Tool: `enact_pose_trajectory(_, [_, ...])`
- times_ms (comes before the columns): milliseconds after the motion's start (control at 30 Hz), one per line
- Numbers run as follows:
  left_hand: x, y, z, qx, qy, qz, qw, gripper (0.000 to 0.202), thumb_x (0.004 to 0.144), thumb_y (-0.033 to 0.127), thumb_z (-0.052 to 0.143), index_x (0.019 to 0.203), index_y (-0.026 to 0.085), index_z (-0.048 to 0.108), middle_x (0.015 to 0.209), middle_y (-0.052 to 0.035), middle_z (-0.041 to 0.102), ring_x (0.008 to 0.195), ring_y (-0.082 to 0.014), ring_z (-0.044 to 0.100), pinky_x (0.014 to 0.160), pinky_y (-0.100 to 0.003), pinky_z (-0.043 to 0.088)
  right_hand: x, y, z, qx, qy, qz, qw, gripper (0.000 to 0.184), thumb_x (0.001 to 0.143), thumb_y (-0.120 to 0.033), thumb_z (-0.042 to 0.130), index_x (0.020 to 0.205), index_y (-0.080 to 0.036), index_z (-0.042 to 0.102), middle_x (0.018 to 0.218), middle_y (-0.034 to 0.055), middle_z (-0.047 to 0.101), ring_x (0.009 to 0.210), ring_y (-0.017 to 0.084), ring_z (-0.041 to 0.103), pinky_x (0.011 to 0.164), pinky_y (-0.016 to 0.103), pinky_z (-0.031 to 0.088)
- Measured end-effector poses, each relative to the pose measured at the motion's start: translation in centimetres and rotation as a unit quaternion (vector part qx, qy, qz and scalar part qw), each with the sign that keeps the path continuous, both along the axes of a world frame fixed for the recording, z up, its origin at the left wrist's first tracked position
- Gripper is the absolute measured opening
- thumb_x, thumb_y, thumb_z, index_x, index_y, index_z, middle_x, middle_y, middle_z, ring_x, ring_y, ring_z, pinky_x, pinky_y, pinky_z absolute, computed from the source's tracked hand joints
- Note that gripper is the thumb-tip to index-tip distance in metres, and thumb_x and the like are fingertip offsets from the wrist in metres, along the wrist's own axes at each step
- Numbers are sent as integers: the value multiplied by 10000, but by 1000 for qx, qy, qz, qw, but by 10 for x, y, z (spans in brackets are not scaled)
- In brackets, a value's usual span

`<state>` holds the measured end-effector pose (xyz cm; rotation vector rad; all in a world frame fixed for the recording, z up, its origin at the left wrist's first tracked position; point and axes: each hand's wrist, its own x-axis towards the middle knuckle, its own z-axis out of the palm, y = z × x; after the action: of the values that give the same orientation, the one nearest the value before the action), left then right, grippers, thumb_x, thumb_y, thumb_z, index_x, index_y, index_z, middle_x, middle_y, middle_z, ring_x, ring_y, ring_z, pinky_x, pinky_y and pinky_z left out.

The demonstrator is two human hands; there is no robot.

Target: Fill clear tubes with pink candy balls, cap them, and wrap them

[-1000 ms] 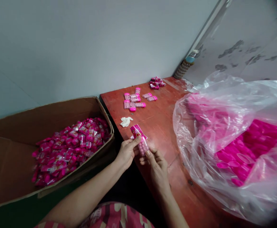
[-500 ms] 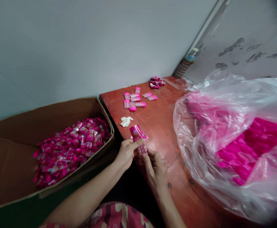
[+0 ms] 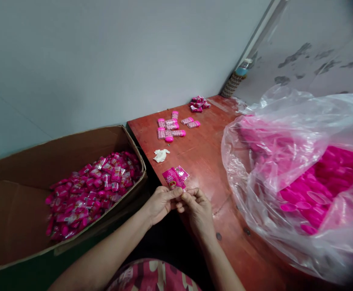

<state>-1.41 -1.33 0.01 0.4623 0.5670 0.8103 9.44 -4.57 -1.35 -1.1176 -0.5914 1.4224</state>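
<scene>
A pink printed wrapper sleeve [image 3: 172, 178] sticks up from between my fingers, just above the table's near left edge. My left hand [image 3: 163, 203] pinches its lower end between thumb and fingers. Pressed up against it, my right hand [image 3: 196, 208] is closed at the sleeve's lower corner, thumb tip and fingertips together. Right behind the held sleeve, a second pink printed wrapper [image 3: 182, 173] shows. No candy bottle is visible in my hands; the fingers hide whatever is beneath them.
Small pink-capped candy bottles [image 3: 172, 125] lie farther back on the red table [image 3: 203, 149], near crumpled white tissue [image 3: 161, 155] and bundled pink wrappers [image 3: 199, 104]. At left stands a cardboard box [image 3: 9, 218] of wrapped bottles. A clear bag [image 3: 240, 178] of pink pieces fills the right side.
The small bottle of pink balls between my hands is out of sight. My fingertips have come together at the sleeve's lower end, and a second wrapper has come into view behind it.
</scene>
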Motion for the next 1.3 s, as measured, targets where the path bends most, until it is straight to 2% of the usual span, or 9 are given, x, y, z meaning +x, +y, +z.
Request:
enact_pose_trajectory(167, [-26, 4, 17, 22, 24, 93, 995, 156, 679, 219, 676, 666, 76, 616, 682, -58, 619, 621, -134, 583, 614, -265, 484, -8, 16, 14, 36, -26, 93, 995, 241, 669, -298, 680, 711, -180, 474, 547, -36, 595, 438, 96, 550, 435, 196, 433])
enact_pose_trajectory(300, [-61, 23, 32, -19, 26, 266, 963, 445, 727, 503, 546, 859, 86, 624, 973, -139, 642, 930, -232, 596, 828, -355, 480, -3, 45, 24, 71, -125, 116, 983, 243, 683, -362, 651, 763, -179, 513, 588, -30, 580, 499, 109, 553, 478, 219, 440])
enact_pose_trajectory(400, [-78, 48, 37, -47, 89, 251, 963, 601, 746, 584, 444, 975, 46, 583, 1088, -210, 586, 997, -270, 571, 865, -384, 461, 15, 76, 19, 104, -241, 52, 964, 257, 715, -415, 597, 821, -187, 546, 675, -3, 601, 594, 137, 572, 557, 259, 456])
enact_pose_trajectory(500, [-73, 91, 33, 83, 235, 204, 946, 591, 761, 524, 477, 1128, 62, 505, 1208, -220, 503, 1074, -290, 519, 917, -415, 407, 39, 118, 8, 128, -407, 7, 905, 326, 747, -459, 530, 917, -183, 566, 857, 64, 630, 756, 195, 591, 679, 326, 459])
enact_pose_trajectory(567, [-57, 130, 25, 243, 394, 206, 862, 620, 763, 532, 463, 1229, 125, 433, 1323, -178, 393, 1193, -287, 398, 989, -432, 308, 52, 154, 4, 149, -503, -8, 851, 406, 764, -478, 488, 1023, -170, 547, 1022, 115, 600, 912, 236, 564, 786, 379, 432])
enact_pose_trajectory(700, [-19, 211, -1, 413, 677, 90, 602, 780, 712, 609, 460, 1354, 236, 222, 1444, -125, 106, 1299, -345, 119, 1001, -570, 96, 64, 243, 9, 181, -662, 0, 727, 534, 774, -530, 436, 1192, -197, 461, 1324, 147, 368, 1215, 291, 322, 941, 491, 295])
enact_pose_trajectory(867, [1, 268, -30, 431, 779, 8, 456, 803, 698, 671, 389, 1366, 305, 134, 1452, -117, 14, 1279, -423, 72, 930, -655, 91, 59, 352, 18, 144, -758, 127, 624, 638, 761, -657, 312, 1315, -342, 279, 1455, 51, 80, 1293, 367, 51, 898, 684, 113])
enact_pose_trajectory(1067, [-2, 281, -36, 448, 794, -18, 411, 723, 729, 675, 311, 1351, 327, 190, 1456, -107, 48, 1289, -384, 118, 965, -610, 94, 55, 404, -7, 187, -758, 253, 571, 572, 800, -643, 178, 1288, -378, 315, 1435, 25, 187, 1242, 348, 238, 880, 705, 47])
enact_pose_trajectory(1300, [30, 247, -33, 468, 766, -45, 438, 849, 697, 715, 290, 1361, 193, 215, 1447, -159, 60, 1299, -368, 74, 1017, -513, 93, 82, 347, -14, 233, -775, 247, 533, 578, 835, -597, 152, 1343, -333, 223, 1433, 23, 210, 1240, 302, 282, 965, 598, 86])
